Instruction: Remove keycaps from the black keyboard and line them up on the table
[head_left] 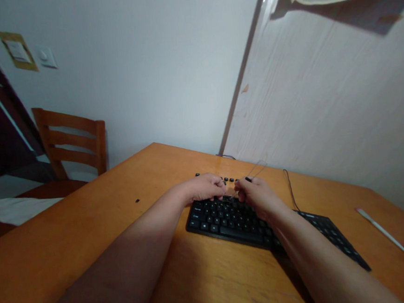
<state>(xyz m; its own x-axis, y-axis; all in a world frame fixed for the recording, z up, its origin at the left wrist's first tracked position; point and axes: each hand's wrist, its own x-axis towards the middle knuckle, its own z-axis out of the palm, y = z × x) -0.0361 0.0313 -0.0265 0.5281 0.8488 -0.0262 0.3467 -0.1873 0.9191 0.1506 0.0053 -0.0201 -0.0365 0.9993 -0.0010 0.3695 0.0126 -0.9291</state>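
Observation:
A black keyboard lies on the orange wooden table. Both my hands rest over its far edge. My left hand has its fingers curled down onto the top row of keys. Close beside it, my right hand is closed in a pinch around a small dark thing that looks like a loose keycap. Several black keycaps lie in a row on the table just beyond the keyboard. What my left fingers grip is hidden.
One loose keycap lies alone to the left. The keyboard's thin cable runs off towards the wall. A white stick-like tool lies at the right. A wooden chair stands at the far left.

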